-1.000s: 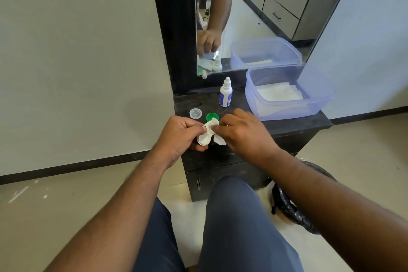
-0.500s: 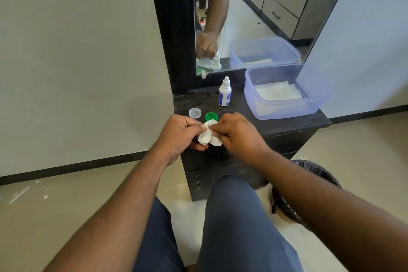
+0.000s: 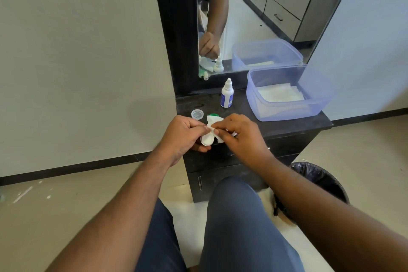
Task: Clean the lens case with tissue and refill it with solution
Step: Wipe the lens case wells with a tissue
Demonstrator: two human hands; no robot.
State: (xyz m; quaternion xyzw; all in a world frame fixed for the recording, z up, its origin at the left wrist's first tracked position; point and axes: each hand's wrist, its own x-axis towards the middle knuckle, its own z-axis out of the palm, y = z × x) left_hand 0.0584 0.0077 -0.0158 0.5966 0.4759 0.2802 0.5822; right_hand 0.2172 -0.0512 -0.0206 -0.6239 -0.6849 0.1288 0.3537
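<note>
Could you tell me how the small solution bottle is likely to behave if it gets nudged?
The solution bottle stands upright, tall and narrow on a small base, so it would probably tip easily. Its round body suggests it may roll once down. It looks like light plastic, likely unbreakable.

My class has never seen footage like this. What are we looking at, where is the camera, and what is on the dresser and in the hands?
The camera sits on a person's head, looking down at their own two bare hands. The left hand holds a white lens case; the right hand presses a tissue to it. On the black dresser top lie a clear cap, a green cap partly hidden, a solution bottle and a plastic tub of tissues. Behind is a mirror.
</note>
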